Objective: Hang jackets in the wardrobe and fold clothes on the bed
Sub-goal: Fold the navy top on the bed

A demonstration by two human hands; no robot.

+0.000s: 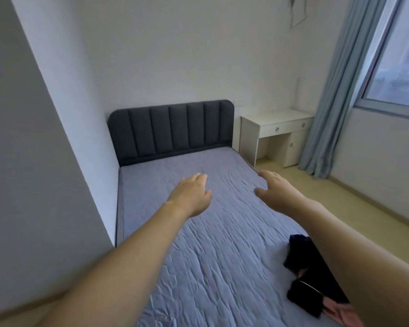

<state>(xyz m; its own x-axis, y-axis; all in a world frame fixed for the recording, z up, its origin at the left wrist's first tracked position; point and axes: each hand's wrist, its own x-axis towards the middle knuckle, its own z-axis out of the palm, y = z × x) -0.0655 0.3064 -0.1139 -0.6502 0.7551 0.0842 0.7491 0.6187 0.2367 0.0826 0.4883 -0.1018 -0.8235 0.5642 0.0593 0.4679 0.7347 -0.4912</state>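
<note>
Clothes (302, 274) lay on the bed (210, 244), near its right edge and close to the camera: a dark heap with a pink piece (340, 313) beside it at the bottom of the view, partly hidden by the right forearm. What kind of garments they were could not be told.

Largest in view, the bed had a wrinkled lilac sheet and ran from the foreground up to a dark padded headboard (172, 131) with upright ribs. Its left side lay against a pale wall (33, 161). A light blue curtain (340, 90) hung at the right, next to a window (401, 67). Between the headboard and the curtain stood a white worktop (276, 123) with a drawer and a small cupboard door below.

Both bare arms reached out over the sheet. The left hand (191, 194) hung palm down above the middle of the bed, its grip released, fingers loosely bent and holding nothing. The right hand (274, 187) hung near the bed's right edge, likewise released, fingers drooping and empty. Both hands were well apart from the clothes.
</note>
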